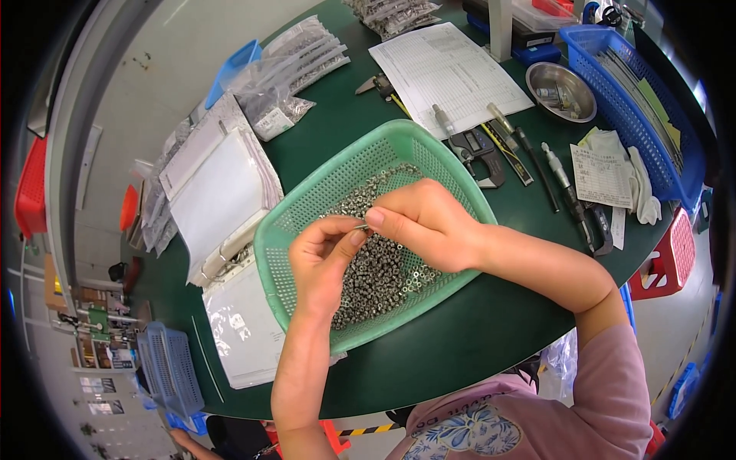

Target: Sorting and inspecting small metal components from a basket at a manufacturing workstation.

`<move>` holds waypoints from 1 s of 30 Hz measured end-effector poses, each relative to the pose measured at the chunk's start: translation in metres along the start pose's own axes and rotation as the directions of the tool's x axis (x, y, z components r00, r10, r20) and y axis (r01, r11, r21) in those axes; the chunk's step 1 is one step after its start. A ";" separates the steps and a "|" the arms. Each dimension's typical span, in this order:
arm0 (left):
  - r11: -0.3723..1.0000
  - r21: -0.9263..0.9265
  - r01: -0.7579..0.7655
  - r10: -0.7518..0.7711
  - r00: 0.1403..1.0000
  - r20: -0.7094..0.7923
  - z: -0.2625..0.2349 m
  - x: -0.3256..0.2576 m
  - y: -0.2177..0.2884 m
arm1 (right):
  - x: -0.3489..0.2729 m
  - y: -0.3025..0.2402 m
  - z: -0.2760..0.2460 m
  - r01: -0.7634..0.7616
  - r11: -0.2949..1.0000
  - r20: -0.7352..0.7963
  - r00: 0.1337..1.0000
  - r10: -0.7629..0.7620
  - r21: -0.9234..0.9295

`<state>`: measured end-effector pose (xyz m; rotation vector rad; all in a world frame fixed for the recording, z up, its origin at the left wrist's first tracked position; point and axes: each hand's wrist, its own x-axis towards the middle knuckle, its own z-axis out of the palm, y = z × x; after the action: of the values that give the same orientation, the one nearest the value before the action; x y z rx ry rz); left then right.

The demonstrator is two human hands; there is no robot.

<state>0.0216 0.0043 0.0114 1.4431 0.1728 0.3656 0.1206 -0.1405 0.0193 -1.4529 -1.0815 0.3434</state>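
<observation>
Over the green basket (pixel 280 261), the left hand (pixel 316 257) and right hand (pixel 433 224) pinch one tiny piece (pixel 362 227); little metal nuts (pixel 369 284) lie below.

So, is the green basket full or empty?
Neither: the green basket is partly filled; small metal parts lie well below its rim.

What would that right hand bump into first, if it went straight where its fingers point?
Probably the left hand: it's just ahead of the right hand, over the green basket. Depth is unclear, so they may be touching.
</observation>
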 end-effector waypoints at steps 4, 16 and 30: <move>1.000 0.030 0.004 -0.004 1.000 0.003 0.001 -0.001 0.000 | 0.000 0.003 0.000 0.053 0.996 0.032 0.998 -0.050 -0.074; 0.995 0.098 -0.032 0.034 0.999 -0.018 0.002 0.001 0.000 | -0.001 0.006 0.003 0.150 0.969 0.009 0.988 -0.152 -0.195; 0.616 0.657 -0.435 0.135 0.880 0.456 0.035 0.007 -0.026 | 0.001 0.005 0.000 0.127 0.979 -0.164 0.975 -0.153 -0.158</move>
<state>0.0431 -0.0284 -0.0090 2.3622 -0.2678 0.2879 0.1233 -0.1392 0.0154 -1.4959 -1.0767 0.0347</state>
